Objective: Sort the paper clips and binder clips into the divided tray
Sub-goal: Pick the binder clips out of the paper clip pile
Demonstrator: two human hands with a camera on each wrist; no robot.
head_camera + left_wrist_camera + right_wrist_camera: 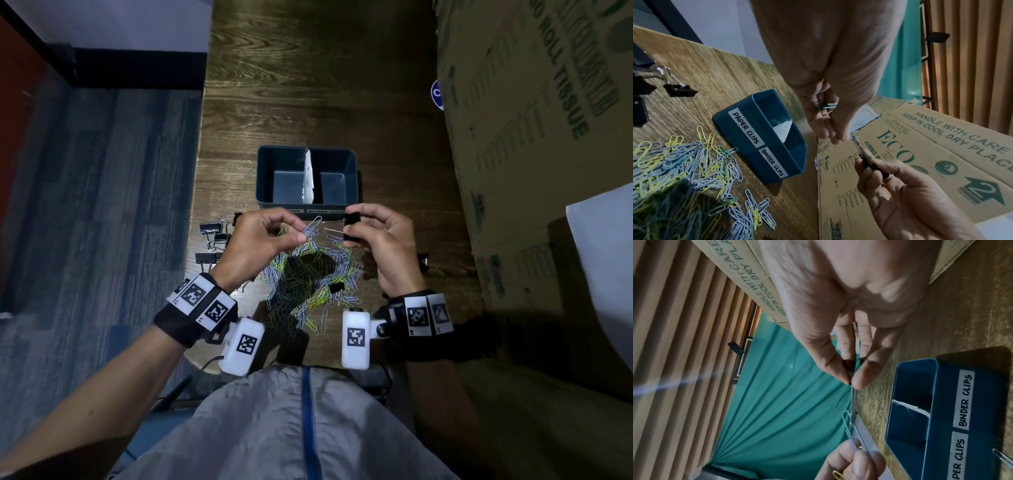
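My right hand [349, 226] pinches a black binder clip [352, 224] between thumb and fingers, just in front of the blue divided tray [263, 178]. The clip's wire handle [853, 402] points toward my left hand [301, 231]. A pale blue paper clip [847, 425] is hooked on that handle, and my left hand [835, 138] pinches it while several more paper clips [828, 106] sit tucked in its curled fingers. Both tray compartments, labelled PAPER CLIPS and BINDER CLIPS [774, 164], look empty apart from a white paper divider [309, 178].
A heap of blue, yellow and green paper clips [308, 277] lies on the wooden table [308, 85] under my hands, with one binder clip [337, 287] in it. Several black binder clips [214, 236] lie at the table's left edge. A large cardboard box [531, 137] walls the right side.
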